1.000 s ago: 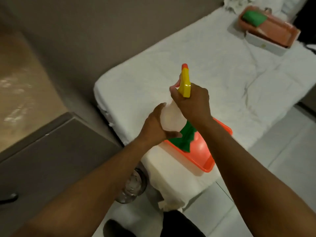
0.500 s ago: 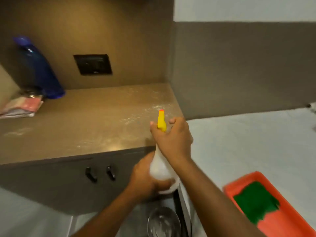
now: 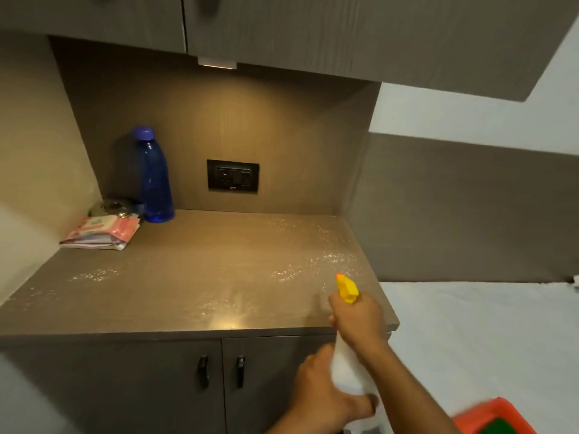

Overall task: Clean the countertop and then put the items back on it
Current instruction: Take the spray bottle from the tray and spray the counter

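A white spray bottle (image 3: 347, 368) with a yellow nozzle (image 3: 347, 288) is held over the front right corner of the brown countertop (image 3: 194, 277). My right hand (image 3: 357, 321) grips its neck under the nozzle, which points toward the counter. My left hand (image 3: 326, 393) wraps the bottle's lower body. Wet droplets glisten on the counter's right side and left front. At the back left stand a blue bottle (image 3: 155, 180), a pink wipes pack (image 3: 103, 231) and a small metal object (image 3: 112, 206).
A black wall socket (image 3: 232, 179) sits in the back panel. Upper cabinets (image 3: 282, 29) hang overhead. Cabinet doors with two dark handles (image 3: 221, 371) lie below the counter. A white bed (image 3: 476, 339) is on the right, with an orange tray (image 3: 492, 418) holding a green cloth.
My view has swung from the bed to the countertop and risen. Both hands have carried the spray bottle up to the counter's front right corner.
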